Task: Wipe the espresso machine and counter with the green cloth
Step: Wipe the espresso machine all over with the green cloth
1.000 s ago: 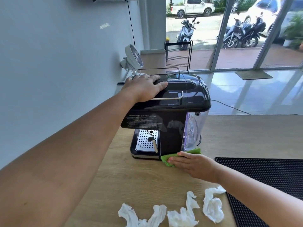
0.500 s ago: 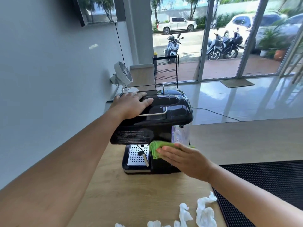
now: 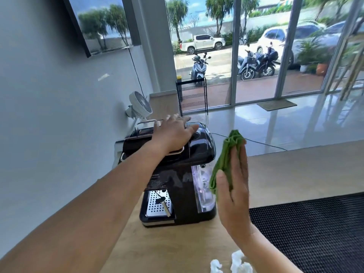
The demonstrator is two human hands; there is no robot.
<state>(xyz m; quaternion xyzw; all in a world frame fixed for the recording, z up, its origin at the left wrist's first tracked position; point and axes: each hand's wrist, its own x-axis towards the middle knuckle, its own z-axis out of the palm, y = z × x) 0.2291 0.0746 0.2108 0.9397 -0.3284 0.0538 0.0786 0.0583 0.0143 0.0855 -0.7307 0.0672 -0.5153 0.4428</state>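
Counter (image 3: 177,251), espresso machine (image 3: 177,184), green cloth (image 3: 226,160)

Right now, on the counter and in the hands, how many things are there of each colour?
Black: 2, the espresso machine and the mat
Green: 1, the cloth in the right hand
White: 3, the fan and two crumpled tissues showing at the bottom edge
Total: 6
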